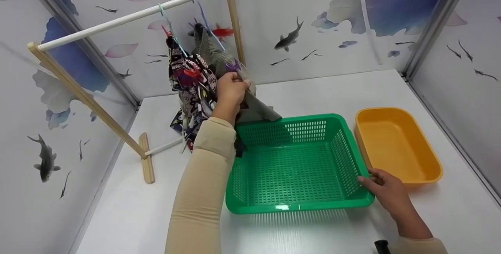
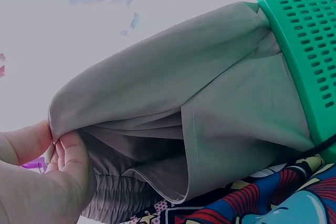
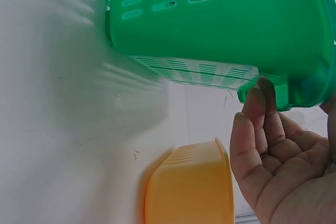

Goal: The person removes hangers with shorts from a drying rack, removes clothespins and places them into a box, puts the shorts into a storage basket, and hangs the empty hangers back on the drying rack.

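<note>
My left hand (image 1: 231, 91) pinches the edge of a grey garment (image 1: 258, 108) that hangs on a blue hanger (image 1: 207, 23) with a purple clip (image 1: 233, 65). In the left wrist view, thumb and fingertips grip the grey cloth (image 2: 142, 87) beside a gathered elastic band (image 2: 118, 192). Beside it, a patterned multicoloured garment (image 1: 191, 85) hangs from a light green hanger (image 1: 172, 31) with red clips. My right hand (image 1: 387, 191) holds the right rim of a green perforated basket (image 1: 289, 209), thumb on top, fingers underneath. No clothes show on the basket's visible floor.
A wooden rack with a white rail (image 1: 133, 17) stands at the back left, its foot (image 1: 146, 160) on the white table. An orange tray (image 1: 395, 144) sits right of the basket. Printed panels (image 1: 289, 38) enclose the back and sides.
</note>
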`<action>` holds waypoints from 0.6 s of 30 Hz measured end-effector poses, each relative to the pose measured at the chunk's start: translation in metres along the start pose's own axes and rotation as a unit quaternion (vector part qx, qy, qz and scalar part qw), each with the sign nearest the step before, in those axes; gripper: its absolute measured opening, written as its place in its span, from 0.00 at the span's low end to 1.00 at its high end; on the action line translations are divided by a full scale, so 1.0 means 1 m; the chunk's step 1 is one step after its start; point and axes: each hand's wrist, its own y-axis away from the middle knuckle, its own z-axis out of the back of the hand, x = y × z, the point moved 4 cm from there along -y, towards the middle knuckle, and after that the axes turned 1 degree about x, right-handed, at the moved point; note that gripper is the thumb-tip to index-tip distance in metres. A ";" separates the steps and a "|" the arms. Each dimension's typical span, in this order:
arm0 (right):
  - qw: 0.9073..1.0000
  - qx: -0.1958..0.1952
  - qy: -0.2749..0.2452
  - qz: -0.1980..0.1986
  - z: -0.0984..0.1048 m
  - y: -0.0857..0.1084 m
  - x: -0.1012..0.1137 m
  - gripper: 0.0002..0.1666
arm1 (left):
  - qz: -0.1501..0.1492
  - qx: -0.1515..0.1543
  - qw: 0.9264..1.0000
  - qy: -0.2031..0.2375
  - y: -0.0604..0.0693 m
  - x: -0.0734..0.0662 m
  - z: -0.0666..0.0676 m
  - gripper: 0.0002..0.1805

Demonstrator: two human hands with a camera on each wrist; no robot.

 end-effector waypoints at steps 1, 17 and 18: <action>1.000 0.000 0.000 0.000 0.000 0.000 0.000 0.49 | -0.001 -0.002 1.000 -0.002 0.000 0.000 0.000 0.17; 1.000 -0.008 0.013 0.007 0.000 0.001 0.001 0.49 | -0.031 -0.009 0.998 0.047 0.004 0.007 -0.005 0.09; 1.000 -0.008 0.014 0.008 0.000 0.000 0.001 0.49 | -0.035 -0.009 0.998 0.053 0.004 0.006 -0.005 0.09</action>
